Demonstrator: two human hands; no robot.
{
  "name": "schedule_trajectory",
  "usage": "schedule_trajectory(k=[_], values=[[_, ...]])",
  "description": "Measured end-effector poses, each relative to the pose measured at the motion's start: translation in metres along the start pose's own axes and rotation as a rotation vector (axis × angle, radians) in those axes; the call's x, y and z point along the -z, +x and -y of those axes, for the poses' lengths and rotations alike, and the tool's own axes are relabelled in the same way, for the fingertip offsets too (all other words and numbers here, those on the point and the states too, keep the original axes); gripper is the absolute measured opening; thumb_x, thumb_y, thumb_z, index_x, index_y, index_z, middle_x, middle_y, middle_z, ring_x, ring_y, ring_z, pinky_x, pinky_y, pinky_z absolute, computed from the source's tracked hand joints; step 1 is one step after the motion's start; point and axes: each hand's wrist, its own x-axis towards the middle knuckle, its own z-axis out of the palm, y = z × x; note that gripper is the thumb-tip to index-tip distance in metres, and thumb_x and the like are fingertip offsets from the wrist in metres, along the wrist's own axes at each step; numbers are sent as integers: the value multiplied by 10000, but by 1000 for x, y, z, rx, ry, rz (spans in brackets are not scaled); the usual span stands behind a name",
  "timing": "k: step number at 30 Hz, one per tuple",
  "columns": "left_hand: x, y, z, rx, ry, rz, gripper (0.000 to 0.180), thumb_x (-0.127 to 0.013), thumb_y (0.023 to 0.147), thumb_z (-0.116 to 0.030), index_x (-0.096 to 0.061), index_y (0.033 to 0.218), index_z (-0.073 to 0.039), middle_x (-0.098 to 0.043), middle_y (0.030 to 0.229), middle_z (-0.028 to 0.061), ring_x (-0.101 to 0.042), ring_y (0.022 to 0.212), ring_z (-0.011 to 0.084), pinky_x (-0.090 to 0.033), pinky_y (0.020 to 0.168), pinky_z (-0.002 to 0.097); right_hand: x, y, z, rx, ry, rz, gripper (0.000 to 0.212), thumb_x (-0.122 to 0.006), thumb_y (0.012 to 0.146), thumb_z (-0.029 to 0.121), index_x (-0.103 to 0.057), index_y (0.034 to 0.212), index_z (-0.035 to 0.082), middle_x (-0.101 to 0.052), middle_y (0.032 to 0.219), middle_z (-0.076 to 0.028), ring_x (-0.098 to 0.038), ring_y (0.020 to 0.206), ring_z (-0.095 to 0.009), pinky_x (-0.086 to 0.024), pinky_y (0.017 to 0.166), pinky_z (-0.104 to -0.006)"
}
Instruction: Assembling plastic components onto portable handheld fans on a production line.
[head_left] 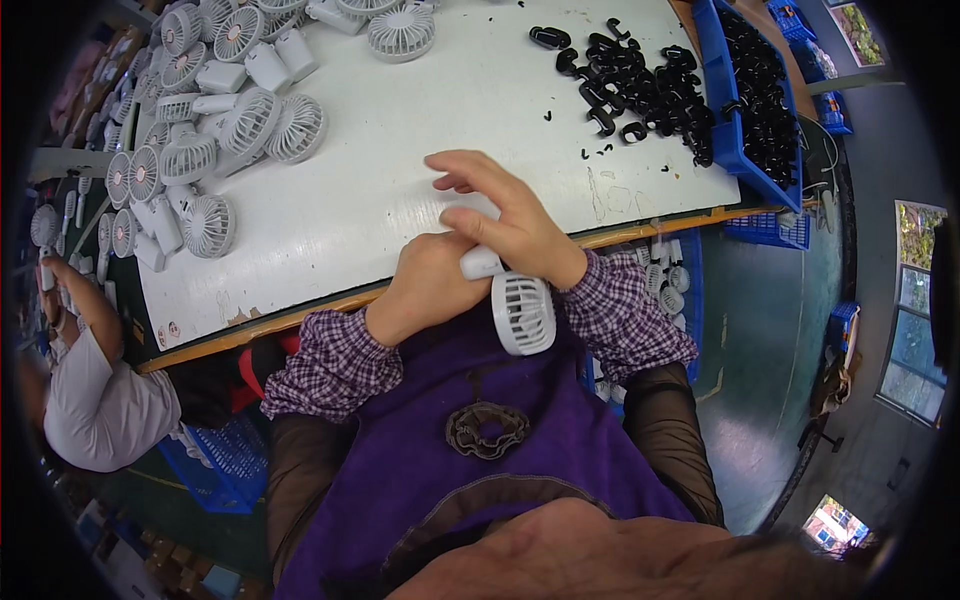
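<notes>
A white handheld fan [524, 314] is in front of my body at the table's near edge. Its round, caged head points down toward my lap. My left hand [432, 282] is closed around the white handle, which shows partly between my two hands. Over the handle lies my right hand [510, 222], its fingers stretched leftward above the tabletop and its thumb near my left knuckles. My right palm is hidden, so whether it presses on the handle is unclear.
Several white handheld fans [210, 224] are heaped on the white table [380, 130] at left. Small glossy black parts [650, 90] lie at right, beside a blue bin [735, 140] of similar pieces. Below stands a crate [690, 300] with fans. A co-worker [110, 390] sits at far left.
</notes>
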Motion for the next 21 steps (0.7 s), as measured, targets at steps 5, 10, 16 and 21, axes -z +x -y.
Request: schedule_trajectory(k=[5,10,16,21], values=[[9,9,4,208,23,12,236,-671,736,-253,-641,811,-31,-640,725,187,-635,677,364,-512,610,416,38,-41,-11,-150,174,-220,511,-575,837,166,-447,1302,0,-487,1293,-121,-540,1102,-223,-428,931,-343],[6,11,6,318,-27,6,258,-661,747,-270,-639,831,-27,-652,757,184,-641,703,363,-511,623,404,18,-114,20,6,-333,-93,941,-780,621,146,-283,1411,30,-335,1424,-217,-314,1331,-360,-288,1062,-428],[-1,13,-1,453,-464,529,316,-670,763,-271,-623,871,22,-643,658,109,-632,539,196,-479,504,281,24,-99,24,66,-2,-398,704,-698,659,41,-426,1303,-40,-555,1209,-184,-566,1086,-236,-479,894,-342],[-27,7,16,658,-1303,925,308,-603,803,-223,-564,839,80,-580,575,163,-549,387,193,-412,319,263,77,-51,-2,-168,572,-306,417,-514,880,221,-527,1192,-56,-610,1103,-197,-601,1029,-263,-492,882,-353]])
